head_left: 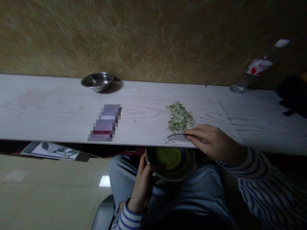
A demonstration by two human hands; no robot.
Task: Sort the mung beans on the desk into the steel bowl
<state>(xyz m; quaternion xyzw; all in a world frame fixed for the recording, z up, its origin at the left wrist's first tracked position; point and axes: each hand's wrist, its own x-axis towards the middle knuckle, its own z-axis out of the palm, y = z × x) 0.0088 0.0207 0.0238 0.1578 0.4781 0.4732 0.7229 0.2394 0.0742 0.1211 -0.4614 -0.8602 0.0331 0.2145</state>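
My left hand (145, 182) grips the left rim of a metal bowl (183, 177) held over my lap, just below the table's front edge. Green beans (168, 157) that look like mung beans lie inside it. My right hand (211, 140) is closed on a knife (177, 137), its pointed grey blade lying low over the table with the tip to the left. Just beyond the blade, a pile of green beans mixed with white grains (179, 117) is spread on the tabletop. A few loose beans lie near the blade's tip.
A second metal bowl (97, 81) stands near the wall at left. A blurred flat item (105, 123) lies at the table's (59, 111) front edge. A clear plastic bottle (259, 67) stands at right, beside a dark object (292, 95). Under the table sits a shelf with papers (51, 150).
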